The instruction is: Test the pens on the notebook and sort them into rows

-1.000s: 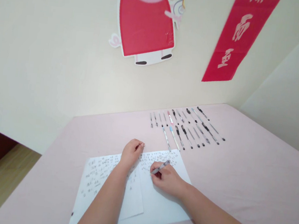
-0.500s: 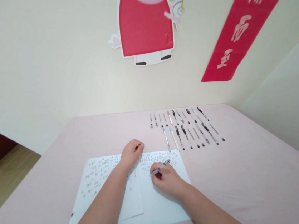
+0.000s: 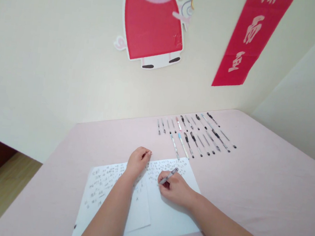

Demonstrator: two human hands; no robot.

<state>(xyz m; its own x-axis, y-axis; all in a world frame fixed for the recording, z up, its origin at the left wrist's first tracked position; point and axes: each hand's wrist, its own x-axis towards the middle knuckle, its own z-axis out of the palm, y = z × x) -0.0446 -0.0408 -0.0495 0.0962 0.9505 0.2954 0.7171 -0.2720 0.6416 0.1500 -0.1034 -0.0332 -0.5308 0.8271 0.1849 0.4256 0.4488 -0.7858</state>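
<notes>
My right hand (image 3: pixel 176 188) is closed round a pen (image 3: pixel 169 175) with a clear, greyish barrel. The pen leans up and to the right, and its tip is hidden behind my fingers, over the right-hand sheet of paper (image 3: pixel 169 217). Rows of small dark handwriting cover the top of that sheet. My left hand (image 3: pixel 138 161) rests loosely curled at the papers' upper edge, with nothing visible in it. Under my left forearm lies another written sheet (image 3: pixel 96 179), partly covered by the arm.
Beyond the papers, several pens and refills lie in two slanted rows, among them a blue-capped pen (image 3: pixel 182 145) and a pink pen (image 3: pixel 178 124). The table (image 3: pixel 253 174) has a pale pink cover and meets the wall (image 3: pixel 66 66) at the back. A red banner (image 3: pixel 238 59) hangs there.
Almost nothing differs. The whole view has shifted very slightly; my right hand keeps hold of the pen in nearly the same spot, and my left hand stays put.
</notes>
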